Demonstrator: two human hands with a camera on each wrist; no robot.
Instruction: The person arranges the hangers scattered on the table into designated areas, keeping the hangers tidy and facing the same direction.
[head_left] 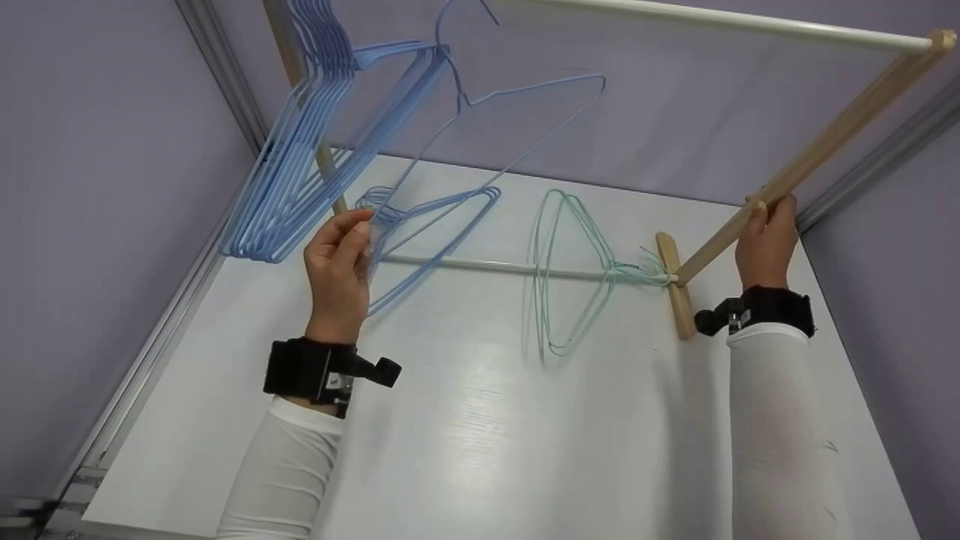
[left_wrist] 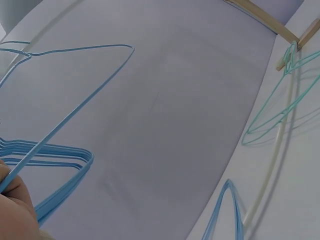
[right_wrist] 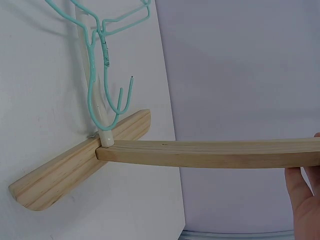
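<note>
My left hand pinches the lower left corner of a single blue wire hanger between thumb and fingertips. The hanger is raised and tilted, with its hook at the top edge of the head view. Left of it hangs a dense bundle of blue hangers. On the right, my right hand grips the wooden side post of a rack, fingers wrapped on its edge. In the right wrist view, fingers touch the underside of that post.
The rack's white upper rod crosses the top. Its lower rod runs close over the white tabletop. Several blue hangers and some mint-green hangers lie along it. A wooden foot stands at the right, and grey walls enclose the sides.
</note>
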